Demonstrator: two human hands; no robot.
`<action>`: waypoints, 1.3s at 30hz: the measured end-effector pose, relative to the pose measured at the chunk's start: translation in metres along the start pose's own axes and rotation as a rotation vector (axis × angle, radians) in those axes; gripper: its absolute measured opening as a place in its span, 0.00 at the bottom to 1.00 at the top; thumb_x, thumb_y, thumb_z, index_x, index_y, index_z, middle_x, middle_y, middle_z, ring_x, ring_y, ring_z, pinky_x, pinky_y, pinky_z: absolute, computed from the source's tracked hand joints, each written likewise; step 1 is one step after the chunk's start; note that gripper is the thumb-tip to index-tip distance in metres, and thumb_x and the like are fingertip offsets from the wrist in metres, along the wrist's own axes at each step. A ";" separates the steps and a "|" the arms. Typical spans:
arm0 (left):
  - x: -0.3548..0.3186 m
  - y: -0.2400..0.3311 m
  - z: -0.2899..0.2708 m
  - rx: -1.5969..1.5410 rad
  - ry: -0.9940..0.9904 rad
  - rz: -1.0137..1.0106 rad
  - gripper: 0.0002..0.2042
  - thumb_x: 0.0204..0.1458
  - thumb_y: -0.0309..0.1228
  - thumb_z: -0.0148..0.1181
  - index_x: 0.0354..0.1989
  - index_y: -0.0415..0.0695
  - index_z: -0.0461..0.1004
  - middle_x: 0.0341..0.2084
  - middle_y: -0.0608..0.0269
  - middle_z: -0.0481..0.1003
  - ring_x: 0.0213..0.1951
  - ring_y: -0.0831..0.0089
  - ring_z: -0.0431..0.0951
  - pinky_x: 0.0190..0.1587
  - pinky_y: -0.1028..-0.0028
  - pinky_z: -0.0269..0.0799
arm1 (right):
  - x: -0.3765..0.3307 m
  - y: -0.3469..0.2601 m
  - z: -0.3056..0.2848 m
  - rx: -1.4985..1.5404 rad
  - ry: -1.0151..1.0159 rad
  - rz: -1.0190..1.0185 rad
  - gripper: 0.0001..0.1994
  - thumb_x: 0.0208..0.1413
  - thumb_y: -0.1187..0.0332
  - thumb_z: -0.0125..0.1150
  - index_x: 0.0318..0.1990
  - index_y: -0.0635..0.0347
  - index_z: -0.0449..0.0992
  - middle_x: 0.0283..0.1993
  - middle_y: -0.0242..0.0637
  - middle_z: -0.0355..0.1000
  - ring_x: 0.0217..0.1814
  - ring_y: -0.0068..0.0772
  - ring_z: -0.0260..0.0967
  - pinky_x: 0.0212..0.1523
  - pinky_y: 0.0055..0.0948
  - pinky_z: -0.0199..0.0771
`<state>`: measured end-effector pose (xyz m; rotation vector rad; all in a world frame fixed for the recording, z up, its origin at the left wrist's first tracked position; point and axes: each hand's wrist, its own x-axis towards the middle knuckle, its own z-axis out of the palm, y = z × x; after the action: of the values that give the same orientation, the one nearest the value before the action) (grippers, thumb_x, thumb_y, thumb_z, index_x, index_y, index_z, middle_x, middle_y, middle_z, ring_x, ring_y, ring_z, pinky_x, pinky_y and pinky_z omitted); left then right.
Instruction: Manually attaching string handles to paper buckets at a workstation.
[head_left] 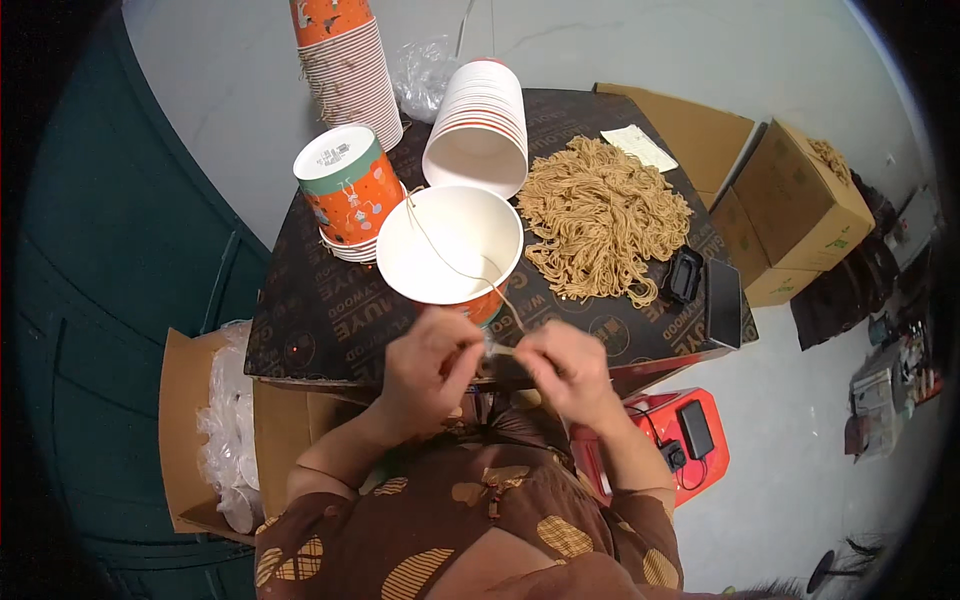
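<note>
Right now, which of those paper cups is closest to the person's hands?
The single open cup with the white inside, standing mouth-up just beyond both hands, a string trailing across its rim. The upside-down orange cup and the stacks lie farther back.

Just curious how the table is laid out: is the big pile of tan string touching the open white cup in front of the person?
Apart. The head view shows a strip of dark tabletop between the open cup and the string pile.
</note>
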<state>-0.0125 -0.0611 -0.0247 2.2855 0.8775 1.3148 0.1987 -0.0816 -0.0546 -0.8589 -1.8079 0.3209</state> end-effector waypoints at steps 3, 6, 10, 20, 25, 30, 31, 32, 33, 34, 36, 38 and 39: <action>0.015 -0.009 0.001 0.218 0.112 0.085 0.19 0.49 0.20 0.66 0.50 0.41 0.72 0.39 0.52 0.77 0.36 0.54 0.81 0.35 0.65 0.77 | 0.016 0.019 -0.015 -0.089 0.224 0.137 0.01 0.54 0.81 0.61 0.34 0.67 0.77 0.29 0.37 0.75 0.30 0.26 0.72 0.32 0.24 0.71; 0.020 -0.020 -0.004 0.318 0.014 0.023 0.15 0.51 0.21 0.65 0.48 0.41 0.73 0.38 0.52 0.77 0.36 0.54 0.81 0.36 0.65 0.77 | 0.037 0.041 -0.028 0.044 0.603 0.260 0.01 0.56 0.80 0.62 0.35 0.67 0.78 0.30 0.32 0.73 0.30 0.17 0.66 0.32 0.18 0.66; 0.018 -0.029 -0.009 0.326 0.022 0.049 0.09 0.52 0.22 0.64 0.40 0.41 0.74 0.33 0.55 0.77 0.32 0.55 0.80 0.33 0.66 0.76 | 0.034 0.041 -0.017 -0.258 0.489 0.045 0.05 0.52 0.82 0.64 0.35 0.64 0.79 0.30 0.38 0.73 0.29 0.33 0.69 0.30 0.28 0.69; 0.018 -0.020 -0.016 0.239 0.119 0.092 0.13 0.52 0.20 0.65 0.46 0.41 0.73 0.39 0.54 0.78 0.26 0.62 0.80 0.27 0.70 0.76 | 0.009 0.022 0.036 -0.259 0.337 -0.109 0.08 0.43 0.83 0.68 0.29 0.64 0.74 0.26 0.39 0.68 0.26 0.41 0.67 0.27 0.35 0.66; 0.026 -0.015 -0.028 0.233 0.117 0.074 0.13 0.52 0.19 0.64 0.46 0.41 0.74 0.41 0.54 0.78 0.23 0.73 0.78 0.26 0.76 0.74 | 0.011 0.017 0.041 -0.245 0.322 -0.097 0.09 0.42 0.83 0.66 0.27 0.64 0.71 0.24 0.39 0.64 0.24 0.42 0.64 0.25 0.36 0.64; 0.029 -0.014 -0.031 0.197 0.126 0.074 0.11 0.52 0.19 0.65 0.43 0.40 0.75 0.41 0.55 0.78 0.22 0.76 0.76 0.26 0.77 0.72 | 0.015 0.015 0.042 -0.235 0.291 -0.078 0.08 0.41 0.83 0.65 0.27 0.64 0.71 0.23 0.39 0.61 0.24 0.42 0.63 0.25 0.37 0.63; 0.030 -0.014 -0.031 0.191 0.127 0.075 0.10 0.52 0.19 0.65 0.43 0.40 0.75 0.41 0.55 0.78 0.22 0.76 0.76 0.26 0.78 0.72 | 0.016 0.014 0.042 -0.235 0.290 -0.078 0.08 0.41 0.83 0.65 0.27 0.64 0.71 0.23 0.39 0.61 0.24 0.42 0.63 0.25 0.37 0.63; 0.030 -0.015 -0.031 0.191 0.127 0.074 0.10 0.52 0.19 0.65 0.43 0.40 0.75 0.41 0.55 0.78 0.22 0.76 0.76 0.26 0.78 0.72 | 0.017 0.014 0.041 -0.237 0.283 -0.071 0.08 0.41 0.83 0.65 0.27 0.64 0.71 0.23 0.40 0.61 0.24 0.42 0.63 0.25 0.37 0.63; 0.030 -0.016 -0.032 0.192 0.128 0.077 0.10 0.52 0.19 0.65 0.42 0.40 0.75 0.40 0.55 0.78 0.22 0.76 0.75 0.25 0.78 0.72 | 0.017 0.014 0.041 -0.239 0.277 -0.064 0.08 0.41 0.83 0.65 0.27 0.64 0.71 0.23 0.40 0.61 0.24 0.43 0.63 0.25 0.37 0.63; 0.031 -0.016 -0.032 0.192 0.129 0.079 0.10 0.52 0.19 0.65 0.42 0.40 0.75 0.40 0.55 0.78 0.21 0.76 0.75 0.25 0.78 0.72 | 0.018 0.014 0.041 -0.239 0.276 -0.064 0.08 0.41 0.83 0.65 0.27 0.64 0.71 0.23 0.40 0.61 0.24 0.43 0.63 0.25 0.37 0.63; 0.031 -0.017 -0.032 0.190 0.129 0.084 0.10 0.52 0.19 0.65 0.42 0.40 0.75 0.40 0.55 0.78 0.21 0.77 0.75 0.25 0.78 0.71 | 0.019 0.014 0.042 -0.235 0.271 -0.070 0.08 0.42 0.83 0.65 0.27 0.64 0.71 0.24 0.40 0.62 0.24 0.43 0.63 0.25 0.37 0.63; 0.032 -0.016 -0.033 0.189 0.129 0.089 0.10 0.52 0.19 0.65 0.42 0.40 0.75 0.40 0.55 0.78 0.21 0.77 0.75 0.25 0.78 0.71 | 0.019 0.015 0.042 -0.232 0.264 -0.067 0.08 0.42 0.83 0.65 0.27 0.64 0.71 0.24 0.40 0.62 0.24 0.43 0.63 0.25 0.38 0.63; 0.033 -0.016 -0.033 0.187 0.125 0.082 0.10 0.52 0.19 0.64 0.42 0.40 0.75 0.40 0.54 0.78 0.21 0.75 0.75 0.25 0.77 0.72 | 0.020 0.016 0.043 -0.230 0.258 -0.064 0.08 0.42 0.82 0.65 0.27 0.64 0.71 0.24 0.41 0.62 0.25 0.43 0.63 0.25 0.38 0.63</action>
<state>-0.0342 -0.0271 0.0041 2.4255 0.9958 1.4809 0.1632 -0.0494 -0.0673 -0.9523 -1.6457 -0.0401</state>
